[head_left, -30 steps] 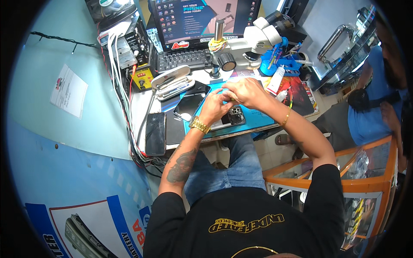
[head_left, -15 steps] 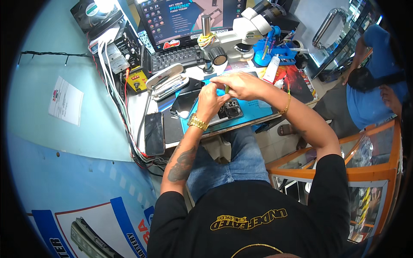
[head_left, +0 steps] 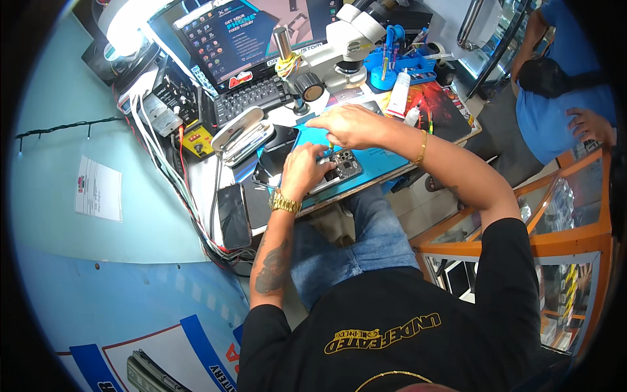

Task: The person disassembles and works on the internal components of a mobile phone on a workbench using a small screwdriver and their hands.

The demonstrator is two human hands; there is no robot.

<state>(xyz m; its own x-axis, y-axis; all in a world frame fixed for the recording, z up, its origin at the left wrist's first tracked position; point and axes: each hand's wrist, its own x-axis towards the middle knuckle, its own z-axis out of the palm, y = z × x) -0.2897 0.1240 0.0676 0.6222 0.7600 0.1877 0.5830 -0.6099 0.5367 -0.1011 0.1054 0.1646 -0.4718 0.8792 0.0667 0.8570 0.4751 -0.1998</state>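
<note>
An opened smartphone (head_left: 348, 164), its inner parts and camera block bare, lies on a blue work mat (head_left: 372, 161). My left hand (head_left: 303, 171) rests over its left part, thumb and fingers bent against it. Above the phone, my right hand (head_left: 356, 127) is closed round a slim screwdriver (head_left: 332, 146), of which only a short yellow-green piece shows. The tool stands nearly upright, pointing down at the phone; its tip is too small to make out. Left of my left hand lies another dark phone (head_left: 271, 163), partly covered by that hand.
A dark phone (head_left: 234, 215) lies at the table's left edge, near cables. An open case of tools (head_left: 245, 137), a laptop (head_left: 251, 98), a microscope (head_left: 349, 49), a white tube (head_left: 398, 95) and a blue tool holder (head_left: 385, 77) stand behind. A person in blue (head_left: 555, 117) is at the right.
My left hand has come down from beside my right hand onto the opened phone. The right hand keeps the screwdriver above the phone. The whole view has shifted and turned slightly.
</note>
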